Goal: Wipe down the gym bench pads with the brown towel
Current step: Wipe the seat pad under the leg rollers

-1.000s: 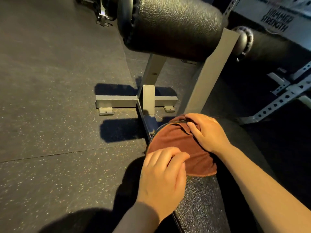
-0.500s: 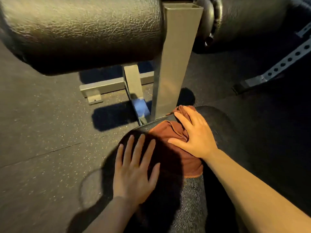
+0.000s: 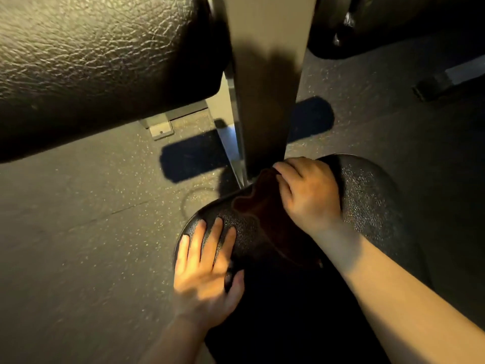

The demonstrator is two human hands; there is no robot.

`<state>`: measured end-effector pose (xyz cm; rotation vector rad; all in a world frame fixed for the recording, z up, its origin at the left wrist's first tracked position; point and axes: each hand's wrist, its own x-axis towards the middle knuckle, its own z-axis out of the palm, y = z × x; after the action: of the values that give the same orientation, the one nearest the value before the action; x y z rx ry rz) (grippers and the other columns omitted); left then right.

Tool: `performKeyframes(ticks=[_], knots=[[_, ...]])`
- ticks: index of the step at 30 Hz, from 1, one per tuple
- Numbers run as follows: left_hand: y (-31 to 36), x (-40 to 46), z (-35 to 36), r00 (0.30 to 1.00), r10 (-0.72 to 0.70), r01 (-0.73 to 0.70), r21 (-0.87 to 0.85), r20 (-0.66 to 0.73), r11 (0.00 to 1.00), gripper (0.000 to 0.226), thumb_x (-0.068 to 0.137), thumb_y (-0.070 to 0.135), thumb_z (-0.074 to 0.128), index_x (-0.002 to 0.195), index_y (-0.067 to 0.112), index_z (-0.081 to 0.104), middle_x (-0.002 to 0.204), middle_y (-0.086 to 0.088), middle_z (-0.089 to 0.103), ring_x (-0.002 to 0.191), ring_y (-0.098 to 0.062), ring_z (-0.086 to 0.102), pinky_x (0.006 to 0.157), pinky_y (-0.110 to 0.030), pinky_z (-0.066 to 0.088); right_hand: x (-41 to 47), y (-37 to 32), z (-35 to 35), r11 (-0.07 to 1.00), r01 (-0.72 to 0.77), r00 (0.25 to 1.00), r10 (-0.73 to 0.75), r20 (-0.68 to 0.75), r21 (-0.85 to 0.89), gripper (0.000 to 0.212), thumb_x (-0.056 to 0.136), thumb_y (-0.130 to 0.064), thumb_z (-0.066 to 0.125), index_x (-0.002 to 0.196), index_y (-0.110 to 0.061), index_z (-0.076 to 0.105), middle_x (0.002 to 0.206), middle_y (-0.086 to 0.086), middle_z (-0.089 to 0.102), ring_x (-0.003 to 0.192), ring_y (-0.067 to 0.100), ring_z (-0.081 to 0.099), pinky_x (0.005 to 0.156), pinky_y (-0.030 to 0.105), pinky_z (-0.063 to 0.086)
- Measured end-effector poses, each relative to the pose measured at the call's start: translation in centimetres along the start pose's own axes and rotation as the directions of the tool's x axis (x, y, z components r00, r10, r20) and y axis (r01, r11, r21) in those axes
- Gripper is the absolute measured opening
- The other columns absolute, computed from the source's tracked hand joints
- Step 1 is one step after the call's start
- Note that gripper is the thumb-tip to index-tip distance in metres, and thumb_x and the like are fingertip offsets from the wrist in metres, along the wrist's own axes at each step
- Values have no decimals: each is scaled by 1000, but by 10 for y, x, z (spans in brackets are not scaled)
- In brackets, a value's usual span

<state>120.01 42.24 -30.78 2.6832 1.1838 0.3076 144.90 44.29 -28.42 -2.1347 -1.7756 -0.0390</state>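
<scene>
L hand [image 3: 207, 269] lies flat on the seat pad [image 3: 367, 195], fingers straight and a bit spread, pointing to 12–1 o'clock, thumb out toward 3; it holds nothing, just presses on the pad's edge at 9 o'clock side. R hand [image 3: 309, 195] is curled over the towel [image 3: 262, 206], fingers bent down and bunching the cloth at the pad's 12 o'clock end, right against the foot of the grey post [image 3: 265, 74]. Whether the thumb is under the cloth can't be told.

Towel sits on the pad btw. the two hands, mostly in shadow, looks dark brown-red; its near edge trails toward 5–6 o'clock under the R forearm. Big roller pad [image 3: 105, 61] fills the 10–11 o'clock corner, a 2nd roller [image 3: 393, 22] at 1 o'clock. Speckled floor [image 3: 78, 232] all round.

Vs 0.5 s ago: view is closer in and lower. L hand has slid toward the pad's left rim, off the towel's side. R hand, then flatter w/ fingers extended, now has fingers bent gripping the cloth, and towel is more bunched up at the post end.
</scene>
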Motion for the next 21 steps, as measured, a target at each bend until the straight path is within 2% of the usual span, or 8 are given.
performKeyframes(ticks=[3,5,7,11,13,16,19,21], knots=[[0,-3,3,999,1,-1,19,-43,1000,64,84,43,48,142,16,44,150,-14,44,141,-40,34,115,-54,23,27,-40,-3,996,79,933,-86,351,33,32,102,-29,39,124,-19,61,112,6,67,101,30,62,87,39,43],[1,-5,3,999,19,-17,45,-50,999,58,84,43,48,135,13,48,147,-17,46,139,-42,36,115,-55,24,34,-65,4,980,122,875,-182,448,159,34,105,-30,36,138,-26,45,122,3,62,111,26,58,88,36,40],[1,-5,3,998,26,-23,62,-51,998,54,84,43,47,129,13,50,145,-20,48,138,-42,37,114,-54,23,38,-75,4,967,152,848,-233,475,204,36,105,-27,35,141,-29,40,124,6,60,111,27,57,87,35,40],[0,-4,2,999,17,-14,81,-39,997,56,84,43,46,132,14,49,145,-19,49,138,-41,37,116,-52,21,33,-41,-4,973,155,831,-221,510,168,35,103,-24,38,136,-25,50,133,6,54,118,28,52,95,37,35],[1,-4,1,999,16,-13,75,-48,997,60,85,43,46,139,16,47,147,-18,47,139,-42,37,115,-53,24,30,-17,-11,979,148,857,-197,476,139,33,102,-28,38,127,-22,57,121,5,59,109,28,57,94,39,35],[0,-2,0,998,24,-21,55,-56,998,63,84,44,47,142,19,44,150,-13,42,139,-40,36,118,-50,19,30,14,-20,983,177,869,-177,461,43,46,97,-44,29,114,-22,66,105,2,67,96,27,63,88,41,36],[-1,-6,2,998,31,-27,73,-52,997,65,84,46,47,144,21,42,152,-9,37,138,-36,36,118,-49,18,35,44,-30,985,147,873,-85,479,-93,53,96,-46,24,103,-20,70,95,4,68,88,31,65,79,40,38],[-2,-7,2,998,36,-31,92,-55,995,64,87,46,45,146,22,42,153,-9,37,138,-35,38,116,-50,22,37,64,-40,978,12,888,86,452,-209,61,92,-47,17,97,-16,69,88,9,65,83,36,63,77,41,36]])
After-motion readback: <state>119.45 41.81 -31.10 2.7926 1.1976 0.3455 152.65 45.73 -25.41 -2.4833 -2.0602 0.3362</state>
